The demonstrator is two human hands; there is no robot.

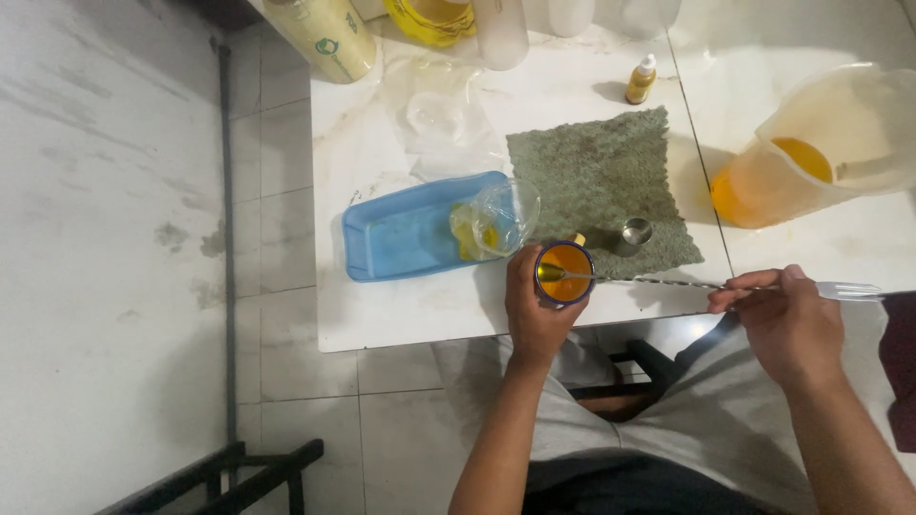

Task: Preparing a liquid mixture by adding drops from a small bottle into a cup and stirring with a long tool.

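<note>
Head view: left hand (536, 315) around half-hidden orange cup (565, 272), right hand (784, 319) pinching long spoon (649, 281), handle end blurred.

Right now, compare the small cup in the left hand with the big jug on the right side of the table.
The small cup is held upright in the left hand; the big jug leans tilted, untouched. The cup is small with a dark blue rim; the jug is far larger and translucent white. A long spoon, held by the right hand, reaches into the cup; nothing reaches into the jug. Both hold orange liquid.
</note>
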